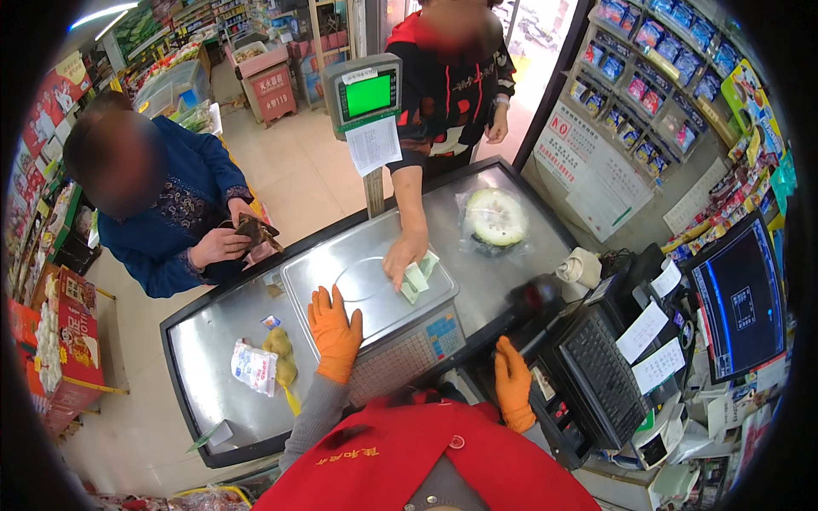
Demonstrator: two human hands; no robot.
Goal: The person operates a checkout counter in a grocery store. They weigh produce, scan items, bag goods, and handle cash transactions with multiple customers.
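Observation:
My left hand, in an orange glove, rests with spread fingers on the near left part of the steel scale plate. It holds nothing. My right hand, gloved alike, hovers beside the cash drawer, fingers extended and nothing visible in them. On the plate's right side, another person's hand touches folded green banknotes. Left of the scale lie a bag of yellowish round produce and a white printed packet. A cut winter melon in clear plastic lies on the steel counter.
The scale's display stands on a post behind the plate. A keyboard, a monitor and a dark handheld scanner are at right. Across the counter, a person in blue holds an open wallet.

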